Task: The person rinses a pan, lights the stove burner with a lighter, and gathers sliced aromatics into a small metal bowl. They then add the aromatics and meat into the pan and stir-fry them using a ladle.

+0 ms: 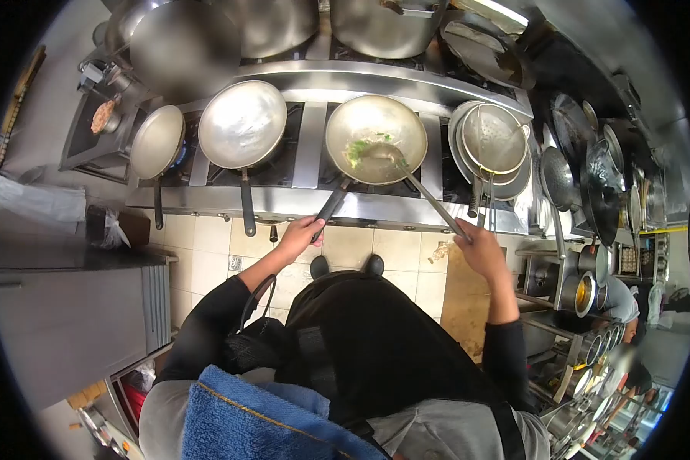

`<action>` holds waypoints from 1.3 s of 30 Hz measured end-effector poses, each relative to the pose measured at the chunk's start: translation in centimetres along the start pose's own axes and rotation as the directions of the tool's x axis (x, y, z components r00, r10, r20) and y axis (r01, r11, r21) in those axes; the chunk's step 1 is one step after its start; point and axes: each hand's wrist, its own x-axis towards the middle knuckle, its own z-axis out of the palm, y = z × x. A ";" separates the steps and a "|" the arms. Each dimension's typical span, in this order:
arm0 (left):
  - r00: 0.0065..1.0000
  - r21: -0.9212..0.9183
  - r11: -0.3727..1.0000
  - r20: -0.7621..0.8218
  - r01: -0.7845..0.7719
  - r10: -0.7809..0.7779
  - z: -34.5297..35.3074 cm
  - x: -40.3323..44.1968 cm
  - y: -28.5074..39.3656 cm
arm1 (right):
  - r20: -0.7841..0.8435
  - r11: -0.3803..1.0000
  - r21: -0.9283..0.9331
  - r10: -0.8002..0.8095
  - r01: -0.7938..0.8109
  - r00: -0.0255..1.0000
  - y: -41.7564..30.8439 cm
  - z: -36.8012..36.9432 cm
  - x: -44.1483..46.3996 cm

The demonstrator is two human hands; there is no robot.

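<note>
My left hand (pixel 303 236) is closed round the dark handle of a frying pan (pixel 353 119) on the stove. Green leafy bits and some pale food (pixel 360 151) lie in the lower part of this pan. In my right hand (pixel 480 247) is the long handle of a metal ladle (pixel 387 156). Its bowl rests in the pan, among the food, and what the bowl holds is hard to make out.
Left of my pan stand a wide pan (pixel 243 123) and a smaller pan (pixel 159 142), the latter over a blue flame. Strainers and pans are stacked (pixel 496 138) to the right. Large pots (pixel 389 31) line the back. Other people (pixel 625 303) are at far right.
</note>
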 end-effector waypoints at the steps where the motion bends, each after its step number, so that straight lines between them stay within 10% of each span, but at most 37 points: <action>1: 1.000 -0.002 1.000 -0.002 -0.004 0.004 0.1 0.2 0.1 | -0.024 0.995 0.095 0.009 -0.007 1.000 1.1 1.8 1.1; 7: 0.998 0.051 0.998 -0.035 -0.046 0.048 -0.2 0.1 -1.3 | 0.117 0.798 0.512 0.300 -0.317 0.947 -1.1 7.1 4.6; 13: 0.995 0.037 0.997 -0.080 -0.062 0.065 0.3 -0.9 -0.4 | 0.350 0.669 0.615 0.243 -0.418 0.904 -5.2 6.0 1.0; 19: 0.991 0.185 0.981 -0.116 -0.050 0.072 0.2 -1.0 0.1 | -0.147 0.963 0.265 0.002 0.037 0.989 1.3 8.1 2.8; 20: 0.988 0.215 0.976 -0.138 -0.044 0.074 0.3 -1.4 0.6 | 0.008 0.926 0.314 0.216 -0.208 0.976 -0.4 6.0 3.3; 29: 0.987 0.226 0.974 -0.156 0.001 0.035 -0.1 -1.0 0.0 | -0.137 0.997 -0.004 -0.081 0.081 0.987 0.1 8.9 3.5; 39: 0.996 0.279 0.960 -0.082 -0.018 0.043 -1.0 -0.4 0.1 | -0.120 0.955 -0.264 0.105 -0.134 0.987 -5.4 -4.8 -5.5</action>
